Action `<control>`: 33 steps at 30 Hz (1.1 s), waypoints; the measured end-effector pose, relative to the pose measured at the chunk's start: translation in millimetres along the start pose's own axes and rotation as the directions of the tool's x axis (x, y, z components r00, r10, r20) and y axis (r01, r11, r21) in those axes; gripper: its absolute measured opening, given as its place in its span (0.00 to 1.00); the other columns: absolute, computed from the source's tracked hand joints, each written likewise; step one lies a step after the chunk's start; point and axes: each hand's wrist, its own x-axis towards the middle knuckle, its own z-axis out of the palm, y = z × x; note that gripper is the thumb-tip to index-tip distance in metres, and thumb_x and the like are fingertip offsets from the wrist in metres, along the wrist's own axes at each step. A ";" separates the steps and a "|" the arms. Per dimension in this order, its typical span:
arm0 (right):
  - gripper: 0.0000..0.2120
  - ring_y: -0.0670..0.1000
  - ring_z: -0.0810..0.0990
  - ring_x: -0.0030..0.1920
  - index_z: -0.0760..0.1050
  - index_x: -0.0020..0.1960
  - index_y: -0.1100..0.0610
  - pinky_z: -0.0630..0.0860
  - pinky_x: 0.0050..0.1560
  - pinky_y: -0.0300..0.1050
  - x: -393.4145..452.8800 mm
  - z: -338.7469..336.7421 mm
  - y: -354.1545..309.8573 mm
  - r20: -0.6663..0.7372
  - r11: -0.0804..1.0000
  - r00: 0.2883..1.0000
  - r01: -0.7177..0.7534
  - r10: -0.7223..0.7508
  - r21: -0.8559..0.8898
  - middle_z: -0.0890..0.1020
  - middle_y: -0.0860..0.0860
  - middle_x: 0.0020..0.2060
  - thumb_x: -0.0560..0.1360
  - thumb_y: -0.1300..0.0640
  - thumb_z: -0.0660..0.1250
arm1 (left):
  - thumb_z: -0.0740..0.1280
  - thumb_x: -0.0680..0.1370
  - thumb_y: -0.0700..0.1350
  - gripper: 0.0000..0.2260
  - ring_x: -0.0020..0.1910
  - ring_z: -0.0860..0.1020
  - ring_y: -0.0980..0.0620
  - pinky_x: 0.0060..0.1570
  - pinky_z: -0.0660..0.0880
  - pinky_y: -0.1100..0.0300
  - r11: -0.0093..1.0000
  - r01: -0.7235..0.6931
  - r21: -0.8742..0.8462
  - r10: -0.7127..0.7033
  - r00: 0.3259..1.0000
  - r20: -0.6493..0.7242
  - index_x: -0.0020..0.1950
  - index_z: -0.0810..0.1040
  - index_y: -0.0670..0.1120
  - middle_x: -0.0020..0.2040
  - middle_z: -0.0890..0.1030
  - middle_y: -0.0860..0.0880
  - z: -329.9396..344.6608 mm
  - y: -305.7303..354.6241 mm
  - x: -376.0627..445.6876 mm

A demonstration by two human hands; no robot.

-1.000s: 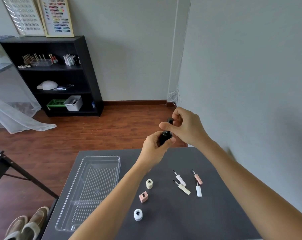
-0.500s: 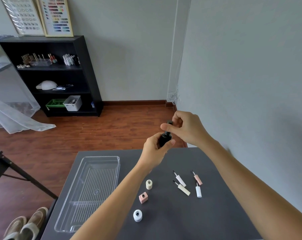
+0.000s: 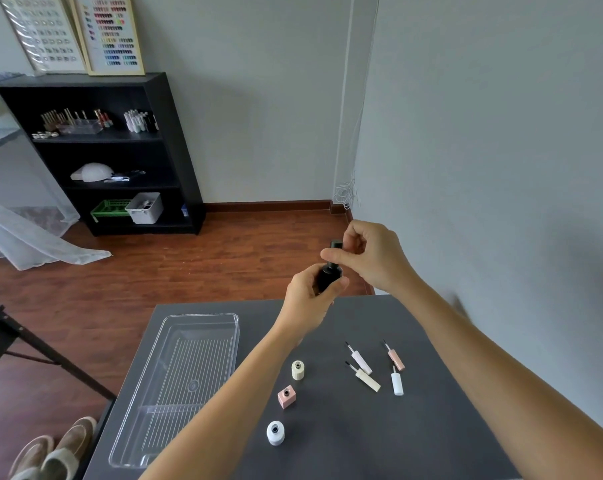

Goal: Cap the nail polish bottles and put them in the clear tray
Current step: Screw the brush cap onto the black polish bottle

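Note:
My left hand grips a black nail polish bottle held up above the far edge of the dark table. My right hand pinches the black cap on top of that bottle. On the table stand three open bottles: cream, pink and white. Several brush caps lie to their right: pale pink, cream, pink and white. The clear tray lies empty on the table's left side.
A grey wall runs close along the table's right. Past the table's far edge is wooden floor, with a black shelf unit against the back wall. Slippers sit on the floor at bottom left, beside a black table frame.
My right fingers have shifted on the black cap, which sits lower on the bottle than a second ago. Both hands stay in nearly the same place.

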 end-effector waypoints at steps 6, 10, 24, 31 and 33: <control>0.18 0.42 0.79 0.59 0.74 0.64 0.53 0.77 0.59 0.39 -2.7 -3.4 1.6 0.179 0.993 0.983 0.021 -0.043 0.120 0.81 0.45 0.59 0.75 0.55 0.71 | 0.69 0.77 0.49 0.04 0.31 0.74 0.58 0.35 0.73 0.63 1.000 0.009 0.010 -0.009 1.000 -0.003 0.49 0.79 0.50 0.34 0.78 0.57 -1.3 -0.7 0.9; 0.12 0.42 0.85 0.48 0.82 0.56 0.55 0.79 0.51 0.35 -3.4 -5.7 -0.6 0.189 0.971 0.979 0.026 -0.072 0.237 0.86 0.47 0.48 0.74 0.65 0.70 | 0.70 0.77 0.49 0.04 0.31 0.74 0.58 0.35 0.73 0.66 1.000 0.010 0.000 -0.010 1.000 -0.001 0.49 0.79 0.50 0.34 0.78 0.58 -0.7 -2.5 0.5; 0.13 0.42 0.84 0.52 0.81 0.58 0.54 0.79 0.59 0.44 -8.9 -7.5 1.2 0.152 0.978 0.988 0.002 -0.034 0.207 0.86 0.47 0.51 0.75 0.63 0.70 | 0.70 0.77 0.50 0.05 0.32 0.74 0.57 0.38 0.74 0.60 1.000 0.020 0.007 -0.020 1.000 0.010 0.49 0.79 0.50 0.37 0.79 0.54 0.7 -2.4 1.7; 0.16 0.42 0.79 0.44 0.76 0.51 0.52 0.77 0.46 0.35 -12.3 -3.7 6.0 0.060 0.994 0.998 -0.009 0.003 0.108 0.81 0.44 0.44 0.69 0.47 0.75 | 0.69 0.78 0.50 0.05 0.32 0.73 0.56 0.33 0.71 0.63 0.999 -0.011 0.035 0.009 0.999 0.036 0.48 0.79 0.49 0.34 0.77 0.54 1.8 1.0 0.4; 0.14 0.41 0.80 0.55 0.77 0.58 0.51 0.77 0.56 0.38 -13.5 -3.7 5.8 0.118 0.989 0.993 0.011 -0.028 0.146 0.82 0.43 0.53 0.73 0.53 0.73 | 0.69 0.78 0.50 0.04 0.31 0.73 0.57 0.30 0.70 0.65 1.000 0.001 0.028 -0.002 0.999 0.035 0.47 0.79 0.50 0.32 0.76 0.57 0.1 1.2 1.0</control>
